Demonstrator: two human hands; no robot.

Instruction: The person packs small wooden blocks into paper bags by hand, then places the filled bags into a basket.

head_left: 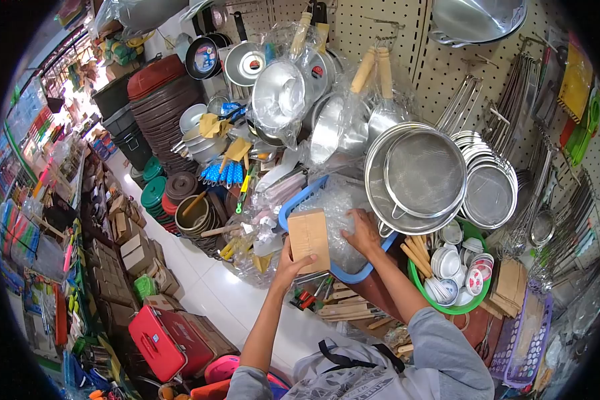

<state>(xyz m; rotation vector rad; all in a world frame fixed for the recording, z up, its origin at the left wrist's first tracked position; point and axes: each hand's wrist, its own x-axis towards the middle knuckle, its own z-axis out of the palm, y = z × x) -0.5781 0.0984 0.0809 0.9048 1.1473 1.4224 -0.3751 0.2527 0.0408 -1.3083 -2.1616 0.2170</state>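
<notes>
In front of the pegboard wall (440,67) of a crowded kitchenware shop, a blue plastic basket (288,215) sits among the stock, packed with crinkled clear plastic wrap (333,200) that rises above its rim. The left hand (292,263) grips a small brown cardboard box (308,237) from below, holding it upright over the near left corner of the basket. The right hand (363,230) lies on the plastic wrap inside the basket, fingers bent down onto it; whether they pinch it cannot be told. Just to the right, a round green basin (457,308) holds small glossy white bowls (447,261), with pale wooden sticks (417,257) leaning at its left edge. Further right, a purple slotted basket (537,337) has flat brown pieces beside it. Large round steel mesh strainers (425,172) overlap the far right edge of the blue basket and crowd close to the right hand. Shiny pans in plastic bags (280,93) hang above. Room is tight on every side of the basket; the only open stretch is the pale tiled floor (210,287) to the left, bordered by a red case (159,341).
</notes>
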